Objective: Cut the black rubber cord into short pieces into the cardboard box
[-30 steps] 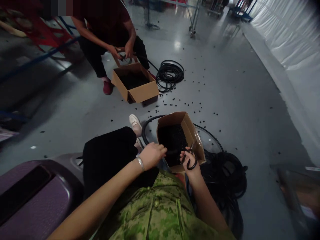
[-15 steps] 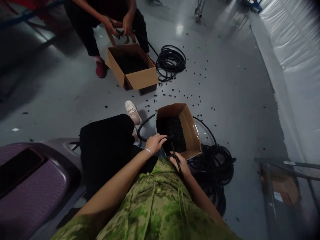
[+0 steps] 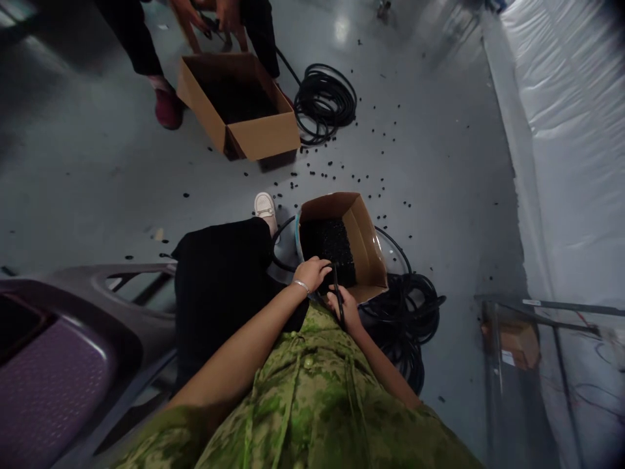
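My left hand (image 3: pixel 312 272) is closed on the end of a black hose (image 3: pixel 279 240) at the near rim of a small cardboard box (image 3: pixel 366 241) filled with small black pieces. My right hand (image 3: pixel 344 306) sits just behind it, gripping a pair of black scissors (image 3: pixel 336 286) whose blades point toward the hose end. The hose loops round the box and joins a black coil (image 3: pixel 405 319) on the floor at my right. My black-trousered leg and white shoe (image 3: pixel 264 205) lie to the left of the box.
Another person sits opposite, hands at a second cardboard box (image 3: pixel 239 107) beside a second hose coil (image 3: pixel 325 101). Black bits are scattered over the grey floor (image 3: pixel 430 163). A purple plastic chair (image 3: pixel 58 352) stands at my left; white sheeting (image 3: pixel 566 130) and a metal frame are on the right.
The view has tilted downward, so both boxes sit higher in the picture. My right hand has moved in close behind my left, with the scissors now upright at the hose end.
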Available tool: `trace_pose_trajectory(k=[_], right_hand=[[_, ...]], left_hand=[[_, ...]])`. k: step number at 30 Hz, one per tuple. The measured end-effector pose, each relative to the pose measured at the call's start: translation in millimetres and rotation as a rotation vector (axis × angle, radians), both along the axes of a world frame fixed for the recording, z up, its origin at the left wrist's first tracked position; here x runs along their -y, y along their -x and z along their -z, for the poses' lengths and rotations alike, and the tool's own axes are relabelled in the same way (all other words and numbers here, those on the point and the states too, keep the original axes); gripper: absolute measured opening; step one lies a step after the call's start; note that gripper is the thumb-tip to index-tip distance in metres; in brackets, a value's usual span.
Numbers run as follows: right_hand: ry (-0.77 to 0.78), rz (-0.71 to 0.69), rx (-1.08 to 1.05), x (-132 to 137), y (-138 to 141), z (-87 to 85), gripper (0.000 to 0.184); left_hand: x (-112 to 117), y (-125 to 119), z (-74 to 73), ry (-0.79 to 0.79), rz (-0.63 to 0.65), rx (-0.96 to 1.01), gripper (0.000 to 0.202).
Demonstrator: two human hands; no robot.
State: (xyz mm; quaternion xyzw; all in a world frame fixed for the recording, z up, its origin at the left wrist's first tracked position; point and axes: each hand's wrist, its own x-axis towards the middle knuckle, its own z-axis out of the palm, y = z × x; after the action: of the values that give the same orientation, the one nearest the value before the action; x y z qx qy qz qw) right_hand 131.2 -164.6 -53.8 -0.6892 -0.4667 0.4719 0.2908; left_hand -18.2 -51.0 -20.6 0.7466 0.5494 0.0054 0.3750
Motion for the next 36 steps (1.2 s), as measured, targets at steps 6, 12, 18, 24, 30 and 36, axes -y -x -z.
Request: trace_pose_trajectory(k=[6, 12, 18, 24, 30, 36], right_hand=[[0.005, -0.038, 0.058, 2.2, -2.3, -3.8, 0.041], [0.009, -0.041, 0.036, -0.9, 2.8, -5.1, 0.041], [0.009, -0.039, 0.009, -2.4, 4.0, -1.9, 0.041], [-0.002, -0.061, 0.044, -1.4, 2.2, -0.1, 0.041], [-0.012, -0.044, 0.040, -0.5, 2.3, -4.2, 0.043], [-0.002, -0.032, 0.019, -0.3, 3.3, -2.3, 0.044]], left_hand=[[-1.4, -1.0, 1.2, -0.026, 0.016, 0.017, 0.030], [-3.4, 6.5, 1.9, -0.029, -0.048, 0.005, 0.032], [-6.1, 9.9, 0.9, -0.017, -0.067, 0.007, 0.033], [-6.4, 5.5, 2.4, -0.023, -0.060, 0.022, 0.032], [-5.9, 1.9, 0.0, -0.027, -0.033, -0.025, 0.031], [-5.4, 2.5, -2.3, -0.059, 0.005, -0.066, 0.030]])
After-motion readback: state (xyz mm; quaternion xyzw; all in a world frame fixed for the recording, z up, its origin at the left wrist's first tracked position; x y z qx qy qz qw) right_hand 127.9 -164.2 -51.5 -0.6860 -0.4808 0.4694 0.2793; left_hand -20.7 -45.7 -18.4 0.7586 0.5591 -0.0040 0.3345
